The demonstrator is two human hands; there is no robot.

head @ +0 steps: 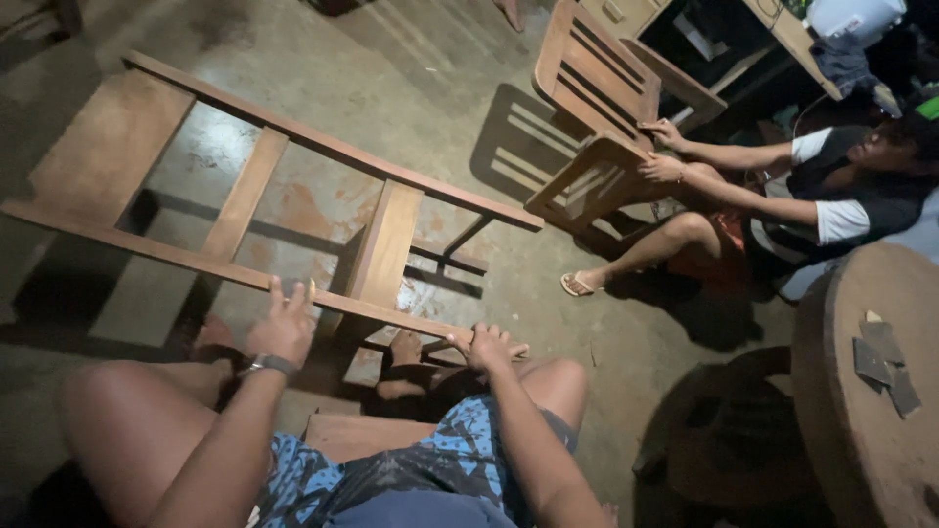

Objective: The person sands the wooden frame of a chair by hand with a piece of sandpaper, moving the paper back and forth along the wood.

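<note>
Head view: I sit on the concrete floor (430, 88) with a wooden chair frame (264, 196) laid on its side across my knees. My left hand (284, 328) rests open on the frame's near rail, fingers (277, 293) spread and extended upward, gripping nothing. My right hand (486, 347) is curled over the same rail near its right end, fingers wrapped down around the wood. The frame extends away from both hands toward the upper left. To the right, another person's two hands press on a second wooden chair (597, 108). A round wooden table (861, 430) at right carries grey sandpaper pieces (883, 362).
</note>
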